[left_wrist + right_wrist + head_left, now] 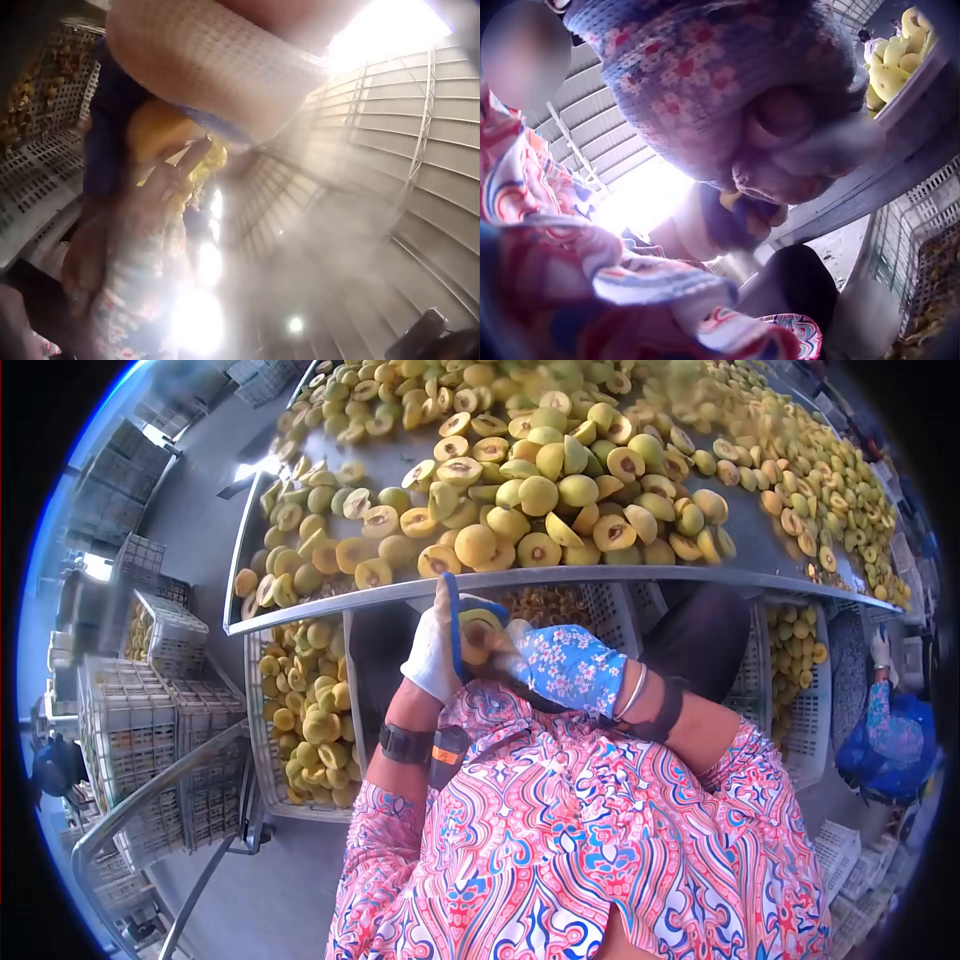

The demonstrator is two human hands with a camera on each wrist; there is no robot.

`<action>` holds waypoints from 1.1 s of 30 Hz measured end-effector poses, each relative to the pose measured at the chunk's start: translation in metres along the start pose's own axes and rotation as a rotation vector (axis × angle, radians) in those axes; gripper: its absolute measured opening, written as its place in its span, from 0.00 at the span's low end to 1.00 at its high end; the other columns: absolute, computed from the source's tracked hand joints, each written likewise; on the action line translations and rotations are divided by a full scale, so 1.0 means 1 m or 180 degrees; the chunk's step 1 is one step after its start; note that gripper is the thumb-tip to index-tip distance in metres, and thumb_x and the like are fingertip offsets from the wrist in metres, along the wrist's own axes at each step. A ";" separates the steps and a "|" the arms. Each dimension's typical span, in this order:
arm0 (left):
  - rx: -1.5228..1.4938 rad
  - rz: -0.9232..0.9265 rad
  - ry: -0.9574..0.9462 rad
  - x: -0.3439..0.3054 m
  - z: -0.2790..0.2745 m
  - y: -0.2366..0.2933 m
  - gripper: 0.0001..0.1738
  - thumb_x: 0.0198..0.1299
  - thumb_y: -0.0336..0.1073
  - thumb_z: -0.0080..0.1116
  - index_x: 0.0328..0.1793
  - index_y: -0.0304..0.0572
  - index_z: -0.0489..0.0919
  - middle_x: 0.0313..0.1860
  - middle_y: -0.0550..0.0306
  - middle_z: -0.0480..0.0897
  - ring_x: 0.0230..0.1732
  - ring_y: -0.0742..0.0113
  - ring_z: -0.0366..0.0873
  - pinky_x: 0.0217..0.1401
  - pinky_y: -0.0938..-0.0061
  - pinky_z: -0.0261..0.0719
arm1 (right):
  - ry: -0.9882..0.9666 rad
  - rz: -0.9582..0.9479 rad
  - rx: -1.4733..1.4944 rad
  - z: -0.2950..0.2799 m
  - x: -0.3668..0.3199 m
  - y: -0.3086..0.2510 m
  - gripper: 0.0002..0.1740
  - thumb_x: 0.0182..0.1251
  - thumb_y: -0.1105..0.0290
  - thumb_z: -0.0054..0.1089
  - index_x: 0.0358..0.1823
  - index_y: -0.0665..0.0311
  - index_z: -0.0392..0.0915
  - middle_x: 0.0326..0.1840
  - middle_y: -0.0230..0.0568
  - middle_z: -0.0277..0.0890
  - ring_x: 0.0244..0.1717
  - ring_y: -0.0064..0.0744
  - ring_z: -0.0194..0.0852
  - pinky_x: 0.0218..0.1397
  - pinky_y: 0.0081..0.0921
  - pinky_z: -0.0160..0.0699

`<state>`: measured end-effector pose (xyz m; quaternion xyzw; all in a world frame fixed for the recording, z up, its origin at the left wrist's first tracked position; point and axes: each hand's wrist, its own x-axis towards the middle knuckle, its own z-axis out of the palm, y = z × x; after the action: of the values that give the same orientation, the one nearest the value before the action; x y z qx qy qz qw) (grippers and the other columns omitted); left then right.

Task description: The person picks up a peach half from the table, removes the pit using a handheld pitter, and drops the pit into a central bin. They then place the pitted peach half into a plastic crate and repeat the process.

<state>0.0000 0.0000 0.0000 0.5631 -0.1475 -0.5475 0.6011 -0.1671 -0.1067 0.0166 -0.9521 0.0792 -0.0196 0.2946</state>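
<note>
My left hand [434, 652], in a white glove with a blue palm side, holds a halved yellow peach [480, 632] just below the table's front edge. One finger of it points up. My right hand [562, 666] wears a blue floral cover, with curled fingertips right at the peach's cut face. In the left wrist view, a narrow dark tool [196, 154] reaches from those fingers toward the orange flesh; its full shape is hidden. The right wrist view shows the right thumb [780, 116] and curled fingers close up. Heaped peach halves [540, 490] cover much of the metal table [480, 578].
A crate of peach halves [318, 710] stands below the table at left, another crate [795, 660] at right. Between them sits a crate with brown scraps [545, 605]. Stacked crates [130, 710] and a metal rail [160, 790] stand left. Another person [895, 740] works at far right.
</note>
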 end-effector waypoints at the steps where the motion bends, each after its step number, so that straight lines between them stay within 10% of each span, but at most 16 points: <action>1: 0.0432 0.0302 -0.0140 0.003 -0.005 -0.004 0.42 0.70 0.69 0.32 0.44 0.36 0.84 0.38 0.51 0.86 0.38 0.66 0.83 0.54 0.70 0.79 | -0.0023 -0.0019 -0.0051 0.000 -0.002 0.000 0.22 0.74 0.52 0.46 0.47 0.67 0.69 0.28 0.56 0.79 0.31 0.58 0.80 0.31 0.48 0.77; 12: 0.3047 0.1304 -0.0149 0.013 -0.016 0.000 0.38 0.74 0.61 0.28 0.69 0.33 0.67 0.45 0.55 0.81 0.44 0.69 0.75 0.60 0.71 0.74 | -0.0067 0.0319 0.1541 0.014 0.000 0.003 0.27 0.76 0.48 0.41 0.48 0.70 0.71 0.30 0.56 0.79 0.35 0.55 0.80 0.37 0.43 0.76; 17: 0.2447 -0.0394 -0.0177 0.005 0.013 0.038 0.35 0.75 0.58 0.34 0.73 0.36 0.62 0.51 0.57 0.79 0.48 0.71 0.74 0.63 0.74 0.71 | -0.0171 -0.0310 0.0801 0.037 0.004 0.015 0.22 0.72 0.65 0.48 0.66 0.55 0.66 0.46 0.60 0.73 0.40 0.60 0.76 0.42 0.44 0.77; 20: 0.0838 -0.0564 -0.0802 0.017 -0.013 0.033 0.35 0.74 0.60 0.36 0.73 0.39 0.65 0.54 0.55 0.78 0.48 0.70 0.75 0.61 0.74 0.72 | -0.0344 0.0164 0.1408 0.014 0.002 0.008 0.21 0.76 0.54 0.42 0.54 0.64 0.74 0.41 0.59 0.75 0.38 0.57 0.77 0.40 0.46 0.75; 24: -0.0103 0.1078 -0.0781 -0.003 0.018 0.022 0.32 0.73 0.55 0.42 0.72 0.39 0.65 0.60 0.51 0.76 0.52 0.71 0.75 0.58 0.74 0.74 | 0.0263 -0.0167 0.1280 0.012 0.012 0.016 0.21 0.76 0.56 0.46 0.54 0.66 0.75 0.41 0.64 0.74 0.43 0.63 0.75 0.42 0.46 0.75; 27: 0.0269 0.1762 0.0321 -0.002 0.031 -0.001 0.32 0.72 0.56 0.44 0.68 0.35 0.67 0.55 0.46 0.79 0.49 0.64 0.80 0.49 0.72 0.81 | 0.0347 0.0002 0.2764 0.021 0.018 0.008 0.19 0.77 0.54 0.46 0.47 0.62 0.76 0.30 0.52 0.74 0.29 0.49 0.75 0.28 0.38 0.71; 33: -0.0889 0.0580 0.0180 0.002 0.020 -0.012 0.30 0.72 0.57 0.43 0.54 0.33 0.76 0.39 0.53 0.81 0.37 0.65 0.81 0.40 0.71 0.83 | -0.1127 0.1642 0.5501 -0.011 0.007 -0.013 0.17 0.77 0.49 0.45 0.33 0.49 0.70 0.14 0.16 0.57 0.10 0.10 0.47 0.11 0.15 0.44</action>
<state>-0.0206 -0.0090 -0.0045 0.4736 -0.1034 -0.4898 0.7247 -0.1591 -0.1032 0.0329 -0.3427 0.2007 0.1405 0.9070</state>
